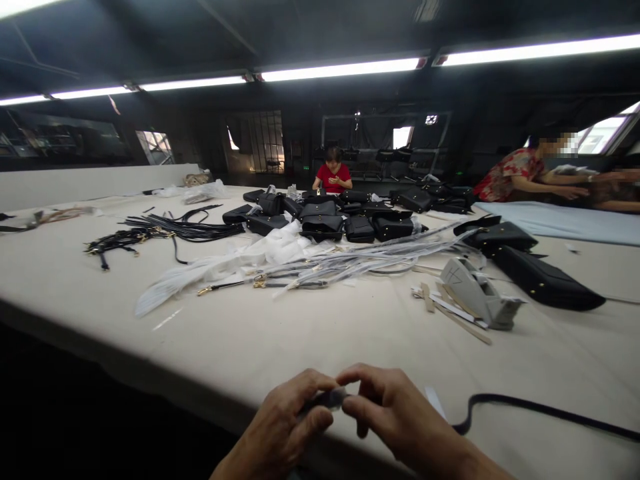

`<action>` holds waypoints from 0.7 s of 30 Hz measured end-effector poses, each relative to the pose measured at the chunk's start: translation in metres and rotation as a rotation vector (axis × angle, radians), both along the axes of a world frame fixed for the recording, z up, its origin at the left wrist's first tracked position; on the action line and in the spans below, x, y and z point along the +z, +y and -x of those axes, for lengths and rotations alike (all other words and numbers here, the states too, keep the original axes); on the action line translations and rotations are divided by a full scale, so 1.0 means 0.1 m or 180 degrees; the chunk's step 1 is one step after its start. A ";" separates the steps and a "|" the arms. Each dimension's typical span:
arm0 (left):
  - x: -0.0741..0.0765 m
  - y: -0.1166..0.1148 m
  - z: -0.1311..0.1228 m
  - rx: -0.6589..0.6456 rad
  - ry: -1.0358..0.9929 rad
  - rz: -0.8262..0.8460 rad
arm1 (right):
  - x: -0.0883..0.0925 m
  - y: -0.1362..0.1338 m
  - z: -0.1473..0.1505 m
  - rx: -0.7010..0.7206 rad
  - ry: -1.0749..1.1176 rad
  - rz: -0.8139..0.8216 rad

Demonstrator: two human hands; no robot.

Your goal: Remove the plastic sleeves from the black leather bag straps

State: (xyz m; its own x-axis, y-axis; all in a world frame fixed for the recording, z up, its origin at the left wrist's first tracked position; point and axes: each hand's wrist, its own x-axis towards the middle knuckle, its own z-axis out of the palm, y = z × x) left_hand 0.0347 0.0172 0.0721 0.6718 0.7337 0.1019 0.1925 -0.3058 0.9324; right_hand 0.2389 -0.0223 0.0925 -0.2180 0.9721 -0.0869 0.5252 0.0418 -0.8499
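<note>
My left hand [285,427] and my right hand [395,413] meet at the near edge of the table, fingers pinched together on a small dark piece [327,399] between them. It looks like the end of a black strap [525,407] that trails away to the right across the table top. Both hands are closed on it.
The big beige table [260,340] carries a grey tape dispenser [480,293], wrapped straps [325,267], black straps [165,230], and several black bags [325,220], one at right [540,280]. A person in red sits far across; another person leans over at the right.
</note>
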 end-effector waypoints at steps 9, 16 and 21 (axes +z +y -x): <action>-0.09 0.09 0.24 0.0670 0.0510 -0.1124 | 0.01 0.20 -0.36 0.0684 0.0786 0.1446; -0.11 0.12 0.11 0.0378 -0.0221 -0.0458 | 0.24 0.09 -0.20 0.0632 -0.0906 -0.0223; -0.20 0.05 -0.01 0.0424 -0.0825 0.0755 | 0.31 0.12 0.15 0.0926 -0.2217 -0.1456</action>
State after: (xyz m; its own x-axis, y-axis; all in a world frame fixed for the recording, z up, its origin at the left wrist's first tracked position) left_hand 0.0352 0.0218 0.0524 0.5432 0.8365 0.0727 -0.0357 -0.0635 0.9973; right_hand 0.2239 -0.0105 0.1239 -0.5047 0.8584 0.0918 0.8333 0.5122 -0.2080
